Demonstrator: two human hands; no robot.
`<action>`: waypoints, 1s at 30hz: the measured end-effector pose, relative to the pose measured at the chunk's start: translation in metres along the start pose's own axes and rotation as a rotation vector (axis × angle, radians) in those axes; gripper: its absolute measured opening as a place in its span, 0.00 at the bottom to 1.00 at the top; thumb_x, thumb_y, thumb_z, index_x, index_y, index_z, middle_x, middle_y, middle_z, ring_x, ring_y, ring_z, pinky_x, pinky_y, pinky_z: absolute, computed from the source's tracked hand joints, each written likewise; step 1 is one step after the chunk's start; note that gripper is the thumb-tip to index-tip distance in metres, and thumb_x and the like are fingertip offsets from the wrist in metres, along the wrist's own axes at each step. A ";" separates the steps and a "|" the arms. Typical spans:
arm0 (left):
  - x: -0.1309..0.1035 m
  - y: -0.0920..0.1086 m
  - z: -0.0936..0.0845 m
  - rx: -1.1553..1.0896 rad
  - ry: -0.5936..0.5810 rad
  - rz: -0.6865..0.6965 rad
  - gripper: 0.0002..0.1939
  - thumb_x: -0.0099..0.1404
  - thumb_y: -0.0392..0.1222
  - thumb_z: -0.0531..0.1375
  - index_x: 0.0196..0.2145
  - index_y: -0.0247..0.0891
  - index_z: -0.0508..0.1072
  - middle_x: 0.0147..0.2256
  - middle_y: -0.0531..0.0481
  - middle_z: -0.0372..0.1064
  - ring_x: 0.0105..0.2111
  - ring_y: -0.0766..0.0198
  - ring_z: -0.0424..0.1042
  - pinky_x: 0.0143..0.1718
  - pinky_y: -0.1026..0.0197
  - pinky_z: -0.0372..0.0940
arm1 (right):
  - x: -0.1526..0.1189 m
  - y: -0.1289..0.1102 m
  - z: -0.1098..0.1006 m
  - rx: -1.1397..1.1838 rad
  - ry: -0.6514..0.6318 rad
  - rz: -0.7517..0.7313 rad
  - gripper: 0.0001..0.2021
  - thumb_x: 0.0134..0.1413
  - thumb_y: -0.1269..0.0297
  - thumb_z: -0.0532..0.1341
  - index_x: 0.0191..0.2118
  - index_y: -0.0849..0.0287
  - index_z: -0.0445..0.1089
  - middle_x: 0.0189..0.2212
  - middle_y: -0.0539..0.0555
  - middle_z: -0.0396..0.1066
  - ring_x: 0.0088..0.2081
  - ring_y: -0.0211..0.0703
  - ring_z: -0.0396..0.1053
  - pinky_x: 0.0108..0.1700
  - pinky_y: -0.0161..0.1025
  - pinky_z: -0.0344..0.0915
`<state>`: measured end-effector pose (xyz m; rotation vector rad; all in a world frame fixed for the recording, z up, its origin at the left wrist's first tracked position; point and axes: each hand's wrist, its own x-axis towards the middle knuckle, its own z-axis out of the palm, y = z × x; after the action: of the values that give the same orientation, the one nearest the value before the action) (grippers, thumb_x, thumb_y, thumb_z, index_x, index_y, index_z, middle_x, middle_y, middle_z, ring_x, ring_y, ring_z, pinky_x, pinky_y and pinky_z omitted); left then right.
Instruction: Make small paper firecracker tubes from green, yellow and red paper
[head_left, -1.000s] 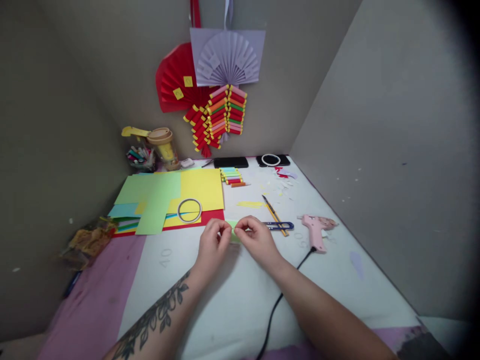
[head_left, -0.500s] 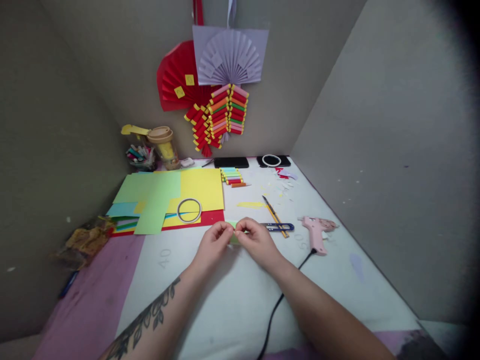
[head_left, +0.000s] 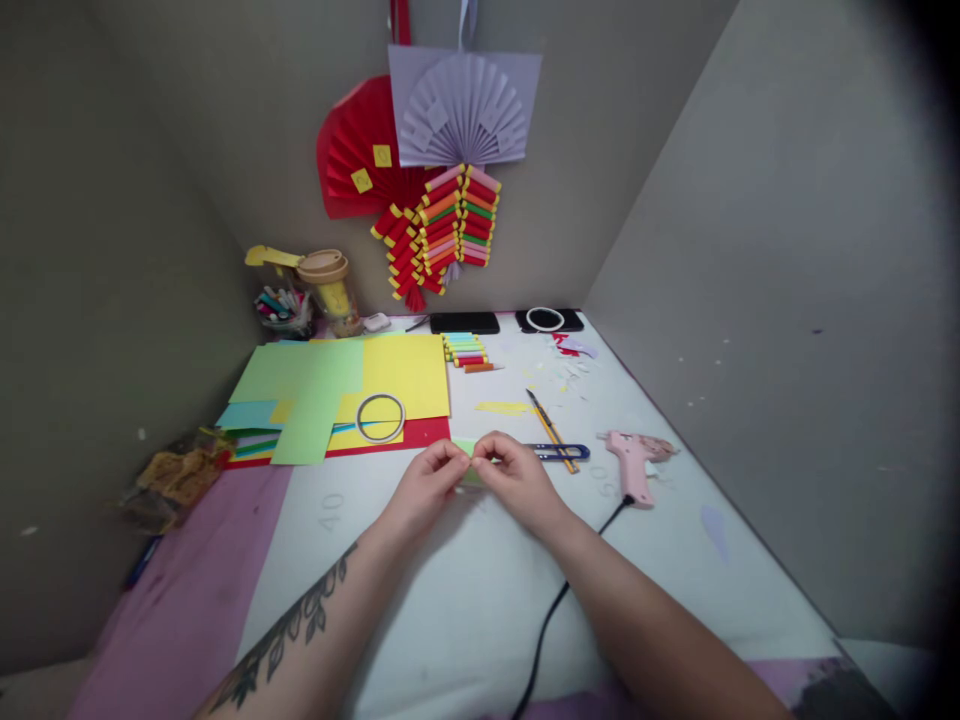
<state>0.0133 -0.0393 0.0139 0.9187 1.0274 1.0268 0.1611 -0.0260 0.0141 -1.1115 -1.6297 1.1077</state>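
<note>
Small green paper (head_left: 474, 474) is sitting between the two hands, partly covered by fingers; it's probably handling light and thin, bending easily, not slippery, prone to creasing or tearing. Best hold: light pinch at the left and right edges, no squashing the middle. Left hand (head_left: 429, 480) is reaching in from lower left, thumb and forefinger pressing together, seemingly pinching the paper; exact contact is hiding behind the tips, can't tell more. Other left fingers are curling. Right hand (head_left: 517, 482) is mirroring it from lower right, back of hand facing up, thumb and forefinger pinching narrow at the paper, tips nearly meeting the left ones. Forearms are slanting inward over the white table (head_left: 465, 620). Blue snips (head_left: 551, 457) are lying just beside the right hand, far side.
</note>
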 end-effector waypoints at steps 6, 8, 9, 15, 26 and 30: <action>0.001 -0.003 -0.002 0.026 -0.009 0.010 0.13 0.52 0.47 0.66 0.28 0.36 0.69 0.21 0.56 0.61 0.19 0.74 0.54 0.21 0.68 0.49 | 0.001 0.008 -0.002 0.082 -0.009 0.028 0.03 0.48 0.67 0.59 0.28 0.57 0.63 0.27 0.48 0.64 0.30 0.38 0.63 0.31 0.34 0.60; 0.002 -0.004 -0.002 0.066 0.000 0.048 0.11 0.52 0.45 0.66 0.29 0.35 0.71 0.23 0.54 0.66 0.21 0.72 0.59 0.24 0.67 0.54 | 0.001 0.011 -0.003 0.122 0.011 0.018 0.06 0.46 0.67 0.61 0.29 0.56 0.61 0.27 0.48 0.63 0.30 0.38 0.63 0.31 0.34 0.60; 0.002 -0.004 -0.002 0.102 0.012 0.076 0.10 0.53 0.45 0.65 0.29 0.35 0.72 0.25 0.52 0.68 0.23 0.70 0.62 0.26 0.65 0.56 | 0.001 0.011 -0.003 0.123 0.023 0.007 0.07 0.46 0.67 0.61 0.30 0.56 0.60 0.27 0.47 0.63 0.29 0.38 0.63 0.30 0.34 0.60; 0.000 -0.003 -0.001 0.541 0.137 0.310 0.07 0.60 0.42 0.57 0.28 0.36 0.72 0.29 0.51 0.68 0.31 0.65 0.66 0.32 0.64 0.59 | -0.004 0.010 0.002 -0.234 0.108 -0.232 0.05 0.52 0.72 0.54 0.29 0.56 0.58 0.27 0.49 0.61 0.30 0.39 0.62 0.32 0.35 0.59; 0.002 -0.009 -0.002 0.489 0.135 0.291 0.11 0.64 0.46 0.53 0.29 0.37 0.65 0.26 0.54 0.62 0.28 0.67 0.61 0.30 0.66 0.57 | -0.004 0.002 0.003 -0.305 0.105 -0.309 0.05 0.53 0.73 0.55 0.29 0.57 0.63 0.27 0.50 0.63 0.30 0.39 0.62 0.32 0.35 0.58; 0.002 -0.010 -0.004 0.525 0.142 0.294 0.10 0.63 0.45 0.54 0.29 0.36 0.67 0.27 0.53 0.64 0.29 0.67 0.63 0.30 0.66 0.58 | -0.003 0.005 0.003 -0.304 0.116 -0.293 0.06 0.52 0.74 0.55 0.28 0.58 0.63 0.26 0.50 0.63 0.29 0.38 0.62 0.32 0.35 0.58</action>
<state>0.0120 -0.0398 0.0035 1.4749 1.3412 1.0945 0.1598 -0.0284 0.0080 -1.0600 -1.8376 0.6101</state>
